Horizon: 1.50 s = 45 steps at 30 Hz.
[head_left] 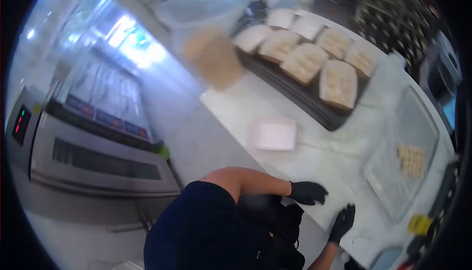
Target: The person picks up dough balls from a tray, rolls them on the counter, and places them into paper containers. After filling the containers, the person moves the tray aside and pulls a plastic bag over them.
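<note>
Two black-gloved hands hover low in the frame over a white desk (314, 147), left hand (308, 192) loosely spread, right hand (342, 222) fingers extended, both empty; filled trays (338, 84) apparently line the upper right, one white tray (275, 134) sits empty; no writing is legible.

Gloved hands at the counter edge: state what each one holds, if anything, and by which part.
Nothing is held. The left hand and the right hand, both in black gloves, lie spread over the white counter with no object in them.
</note>
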### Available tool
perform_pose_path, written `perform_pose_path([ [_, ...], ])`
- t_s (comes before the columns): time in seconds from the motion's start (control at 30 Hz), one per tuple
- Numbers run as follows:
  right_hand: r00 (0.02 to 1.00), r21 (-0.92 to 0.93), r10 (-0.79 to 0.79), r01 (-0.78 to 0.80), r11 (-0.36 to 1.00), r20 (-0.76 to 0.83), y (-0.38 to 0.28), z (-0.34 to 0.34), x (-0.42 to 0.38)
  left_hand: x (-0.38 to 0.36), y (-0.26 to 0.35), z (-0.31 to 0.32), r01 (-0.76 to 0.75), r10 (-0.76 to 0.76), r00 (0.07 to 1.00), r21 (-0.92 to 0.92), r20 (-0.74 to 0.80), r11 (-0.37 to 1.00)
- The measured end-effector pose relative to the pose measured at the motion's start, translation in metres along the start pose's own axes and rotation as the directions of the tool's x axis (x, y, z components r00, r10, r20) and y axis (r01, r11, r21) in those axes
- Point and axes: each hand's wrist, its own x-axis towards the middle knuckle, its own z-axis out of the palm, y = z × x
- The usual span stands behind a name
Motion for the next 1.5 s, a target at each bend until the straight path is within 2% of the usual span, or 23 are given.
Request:
perform_pose_path([
  [0.17,0.988,-0.513,-0.111,0.043,0.857,-0.103,0.038,-0.063,0.019,0.002,-0.050,-0.033,0.237,-0.368,0.880,0.395,0.299,0.888],
  [0.23,0.984,-0.609,-0.151,0.063,0.791,-0.093,0.003,-0.027,0.057,0.045,-0.037,-0.031,0.084,-0.065,0.990,0.155,-0.121,0.984],
  [0.27,0.976,-0.687,-0.200,0.088,0.721,-0.085,-0.008,-0.013,0.068,0.039,-0.032,-0.018,0.081,-0.063,0.991,0.154,-0.115,0.985],
  [0.3,0.975,-0.688,-0.201,0.082,0.721,-0.095,-0.016,-0.005,0.051,0.033,-0.025,0.009,0.094,-0.080,0.984,0.085,-0.158,0.992],
  [0.37,0.998,-0.117,0.009,-0.015,0.993,-0.055,-0.026,0.018,0.013,0.022,-0.015,0.021,0.054,-0.061,0.982,-0.046,-0.179,0.998],
  [0.43,0.992,-0.057,-0.077,0.083,0.995,0.100,0.051,-0.024,-0.025,-0.021,-0.005,-0.012,-0.017,0.008,0.997,-0.109,-0.077,0.994],
  [0.5,0.995,-0.124,-0.097,0.092,0.988,-0.032,0.034,-0.027,0.011,-0.014,-0.024,-0.044,-0.069,0.072,0.997,-0.102,0.024,0.992],
  [0.6,0.969,-0.264,-0.088,0.025,0.964,-0.230,-0.009,-0.025,0.044,0.040,-0.032,-0.054,0.186,-0.210,0.976,0.289,0.052,0.939],
  [0.67,0.990,-0.478,-0.057,-0.012,0.878,-0.131,-0.009,-0.002,0.064,0.052,-0.015,-0.018,0.183,-0.178,0.983,0.129,-0.051,0.975],
  [0.7,0.987,-0.473,-0.060,-0.018,0.881,-0.151,-0.021,0.004,0.053,0.053,-0.008,0.000,0.161,-0.164,0.973,-0.031,-0.160,0.987],
  [0.77,0.994,-0.142,-0.050,0.063,0.988,0.095,-0.052,0.010,0.009,0.012,0.001,0.022,0.128,-0.130,0.991,-0.069,-0.031,0.989],
  [0.87,1.000,-0.169,-0.020,0.020,0.985,0.005,0.008,-0.038,-0.001,-0.029,-0.020,-0.020,-0.072,0.071,0.996,0.024,0.055,0.997],
  [0.9,1.000,-0.179,0.002,-0.008,0.984,-0.029,0.009,-0.044,-0.006,-0.008,-0.025,-0.044,0.162,-0.222,0.945,0.244,0.241,0.956],
  [0.93,0.999,-0.182,0.018,-0.023,0.983,-0.032,0.014,-0.043,0.001,0.015,-0.023,-0.057,0.326,-0.518,0.783,0.482,0.345,0.814],
  [0.97,0.993,-0.323,-0.042,0.004,0.947,-0.110,-0.013,-0.031,0.036,0.026,-0.020,-0.046,0.327,-0.517,0.781,0.476,0.351,0.816],
  [1.0,0.977,-0.455,-0.120,0.028,0.890,-0.174,-0.029,-0.021,0.057,0.038,-0.021,-0.037,0.266,-0.312,0.942,0.293,0.123,0.918],
  [1.03,0.976,-0.451,-0.137,0.047,0.891,-0.168,-0.036,-0.011,0.059,0.051,-0.022,-0.038,0.130,-0.105,0.980,0.146,-0.168,0.981],
  [1.1,0.977,-0.073,0.071,-0.087,0.994,-0.199,-0.058,0.028,0.056,0.047,-0.004,-0.012,0.116,-0.122,0.978,-0.044,-0.170,0.992],
  [1.17,0.999,-0.076,0.020,-0.018,0.997,0.025,-0.049,0.030,0.016,0.009,0.011,-0.007,0.182,-0.180,0.983,-0.114,0.025,0.977],
  [1.23,0.999,-0.196,-0.046,0.050,0.979,0.023,-0.021,-0.005,0.004,-0.028,-0.001,-0.024,-0.002,0.008,0.999,-0.114,0.052,0.993],
  [1.33,0.989,-0.420,-0.138,0.145,0.896,0.048,0.004,-0.025,0.009,-0.023,-0.042,-0.054,0.175,-0.178,0.984,0.090,0.029,0.980],
  [1.4,0.956,-0.570,-0.272,0.162,0.805,-0.113,-0.020,0.001,0.059,0.025,-0.032,-0.040,0.145,-0.138,0.988,0.105,-0.071,0.984],
  [1.5,0.975,-0.435,-0.213,0.164,0.885,-0.064,-0.052,0.036,0.027,0.036,0.001,-0.012,0.125,-0.118,0.987,0.057,-0.111,0.990],
])
